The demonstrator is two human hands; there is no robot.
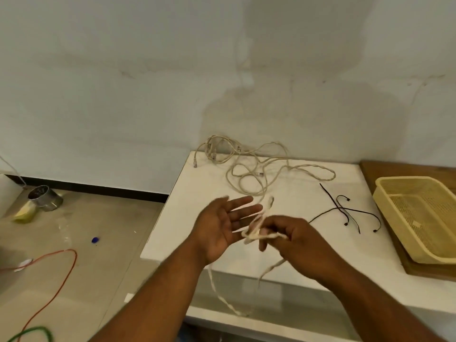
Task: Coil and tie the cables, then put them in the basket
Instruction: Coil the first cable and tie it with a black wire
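I am standing behind the person at the white table (192, 218). The left hand (219, 228) is held over the table with the palm up and all fingers straight and spread. It grips nothing, and only its fingertips come near to the loops. The right hand (298, 240), just at its three o'clock, has the fingers curled and pinches some loops of the pale cable (253, 234). The picture is blurred there, so I cannot tell how many loops it holds.

From the hands one strand goes up toward twelve o'clock and joins the loose tangle (259, 169), which lies at the far side of the table near the wall. Another strand hangs down over the near edge of the table, toward six o'clock.

At about two o'clock from the hands lie thin black ties (341, 208), crossing one another. Farther to three o'clock the yellow basket (407, 180) stands on a wooden board (375, 169), well apart from the cable.

On the floor, toward nine o'clock, I see a metal can (45, 201), an orange wire (71, 262) and a green wire (32, 332).
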